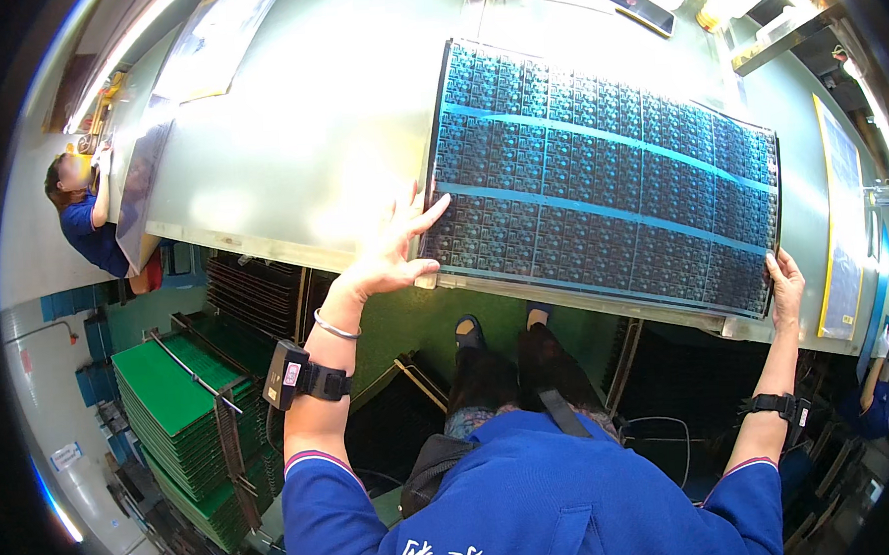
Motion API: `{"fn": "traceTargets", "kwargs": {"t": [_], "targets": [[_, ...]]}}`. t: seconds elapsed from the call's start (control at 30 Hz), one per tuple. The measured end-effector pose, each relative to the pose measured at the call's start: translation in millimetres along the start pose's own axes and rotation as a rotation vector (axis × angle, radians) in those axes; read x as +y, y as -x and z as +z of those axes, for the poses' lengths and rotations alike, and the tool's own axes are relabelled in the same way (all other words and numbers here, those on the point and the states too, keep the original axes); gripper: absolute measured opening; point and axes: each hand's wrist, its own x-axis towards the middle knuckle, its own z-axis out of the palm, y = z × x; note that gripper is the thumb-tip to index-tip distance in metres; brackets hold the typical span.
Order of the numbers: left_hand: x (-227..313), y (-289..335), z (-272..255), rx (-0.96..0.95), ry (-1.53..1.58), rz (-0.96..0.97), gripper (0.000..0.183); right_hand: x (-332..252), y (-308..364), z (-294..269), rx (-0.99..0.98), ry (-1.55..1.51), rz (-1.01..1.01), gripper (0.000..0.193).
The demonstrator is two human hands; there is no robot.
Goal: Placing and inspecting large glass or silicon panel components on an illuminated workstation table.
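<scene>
A large dark circuit-board panel (599, 186), covered in rows of small repeated patterns with two bright blue bands across it, lies at a slight tilt on the pale worktable (290, 135), along its near edge. My left hand (394, 250) is at the panel's left edge, fingers spread and stretched out, with a fingertip and the thumb touching its near left corner. At the near right corner, my right hand (787, 284) grips the panel's edge, thumb on the upper face; its other fingers are partly hidden.
A black phone-like device (633, 5) rests at the table's far side. To the right lies a yellow-edged sheet (839, 221). Below left stands a rack of stacked green boards (171, 379). One co-worker (95, 218) is at the far left, another (872, 408) at the far right.
</scene>
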Motion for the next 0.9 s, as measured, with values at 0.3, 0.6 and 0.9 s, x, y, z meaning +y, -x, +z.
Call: {"fn": "traceTargets", "kwargs": {"t": [0.3,0.6,0.9], "targets": [[0.3,1.1,-1.4,0.019,-0.022,-0.013,0.092,-0.5,0.7,6.4,0.019,-0.033,0.005,0.031],[12.2,-10.0,-14.2,-0.047,0.155,0.012,0.089,-66.2,-28.9,11.9,-0.159,-0.368,0.144,0.066],[31.1,-12.6,-12.1,-0.086,-0.042,-0.072,0.093,-78.2,-141.1,56.2,0.029,0.909,-0.294,0.043]]}}
